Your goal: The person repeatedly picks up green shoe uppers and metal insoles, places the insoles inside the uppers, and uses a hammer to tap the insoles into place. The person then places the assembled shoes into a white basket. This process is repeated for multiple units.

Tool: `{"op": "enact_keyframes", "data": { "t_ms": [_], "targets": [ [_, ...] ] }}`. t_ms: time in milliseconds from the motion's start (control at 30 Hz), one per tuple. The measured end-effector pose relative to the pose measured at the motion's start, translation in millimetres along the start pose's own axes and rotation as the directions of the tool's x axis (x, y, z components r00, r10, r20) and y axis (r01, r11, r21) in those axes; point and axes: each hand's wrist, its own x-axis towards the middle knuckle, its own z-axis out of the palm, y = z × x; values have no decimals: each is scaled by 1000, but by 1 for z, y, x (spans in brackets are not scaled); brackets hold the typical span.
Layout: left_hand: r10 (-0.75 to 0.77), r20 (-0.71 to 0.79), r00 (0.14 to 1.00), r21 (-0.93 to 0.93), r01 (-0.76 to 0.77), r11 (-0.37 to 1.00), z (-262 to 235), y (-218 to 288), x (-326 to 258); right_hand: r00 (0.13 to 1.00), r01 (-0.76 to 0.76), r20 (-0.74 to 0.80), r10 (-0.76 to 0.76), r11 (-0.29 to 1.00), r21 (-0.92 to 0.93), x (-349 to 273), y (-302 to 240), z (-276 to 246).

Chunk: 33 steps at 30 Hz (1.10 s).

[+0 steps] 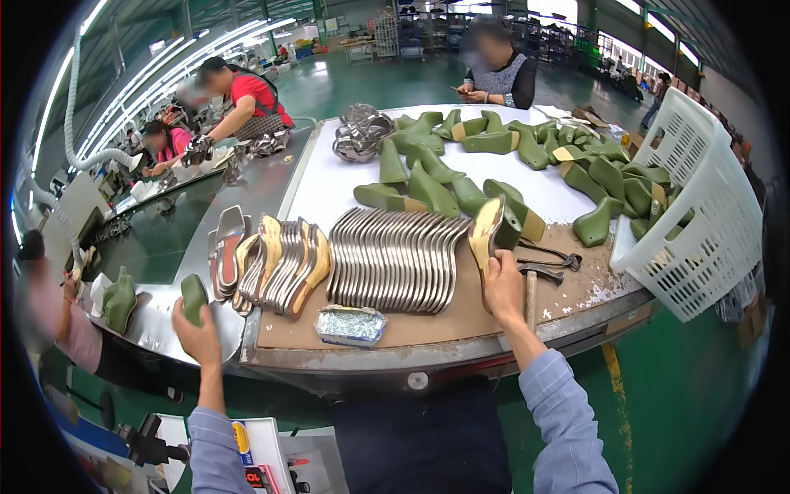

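My left hand (196,331) grips a green shoe form (193,296) at the bench's (428,342) near left edge. My right hand (504,284) pinches a tan insole (485,229) against the stacked metal plates (395,259). Beyond lie a hammer (535,280), more green forms (527,156), and a white basket (699,214).

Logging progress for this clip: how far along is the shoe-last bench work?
Done: a long row of silvery insoles stands lined up on the bench. In hand: the left hand holds a green last; the right hand grips a tan-soled last. Left: many loose green lasts on the table and in the white basket.
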Motion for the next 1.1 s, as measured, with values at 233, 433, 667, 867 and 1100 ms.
{"op": "enact_keyframes", "data": {
  "t_ms": [233, 433, 667, 867, 1100],
  "targets": [
    [467, 582, 665, -758, 238, 607, 56, 285, -92, 964, -140, -52, 260, 666, 733, 13, 13, -71],
    [559, 791, 247, -605, 451, 657, 129, 490, -183, 944, -280, 143, 297, 493, 824, -81, 13, -187],
    [172, 925, 338, -347, 571, 744, 240, 539, -214, 903, -427, 243, 355, 668, 610, -159, 38, -244],
    [351, 936, -3, -52, 988, 147, 244, 489, -183, 944, -321, 196, 266, 594, 738, -135, 25, -216],
    [493, 813, 310, -307, 947, -90, 33, 386, -214, 984, 19, 152, -98, 892, 452, -88, -12, -116]
  ]
}}
